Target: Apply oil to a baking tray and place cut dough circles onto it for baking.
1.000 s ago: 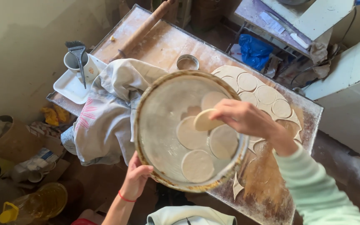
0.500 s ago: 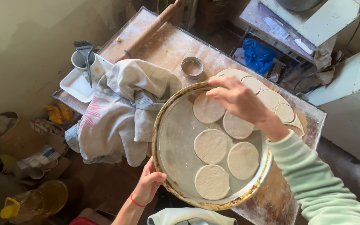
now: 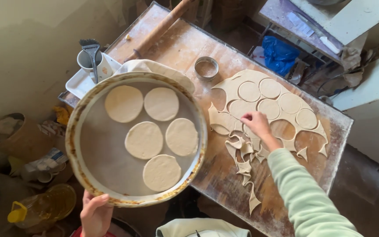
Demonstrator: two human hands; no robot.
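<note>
A large round metal tray (image 3: 94, 145) is held at its near rim by the left hand (image 3: 95, 215), whose fingers are curled around the edge from below with the thumb on top. Five cut dough rounds (image 3: 144, 139) lie flat in the tray, close together without overlapping, on what appears to be a sheet of lining paper.

The right hand (image 3: 256, 123), in a pale green sleeve (image 3: 305, 197), is lowered onto the rolled-out dough sheet (image 3: 264, 105) on the floured wooden table (image 3: 189, 44). Its fingertips are pressed down at the edge of one cut round; whether anything is pinched cannot be told from this angle. Several rounds remain in the sheet, some holes show bare wood, and ragged dough offcuts (image 3: 244, 164) trail toward the near edge.

A round metal cutter (image 3: 206, 68) stands just beside the sheet (its open side up). A wooden rolling pin (image 3: 161, 28) lies along the far edge, and a white cup with a brush (image 3: 92, 61) stands on a small white tray (image 3: 77, 83).
</note>
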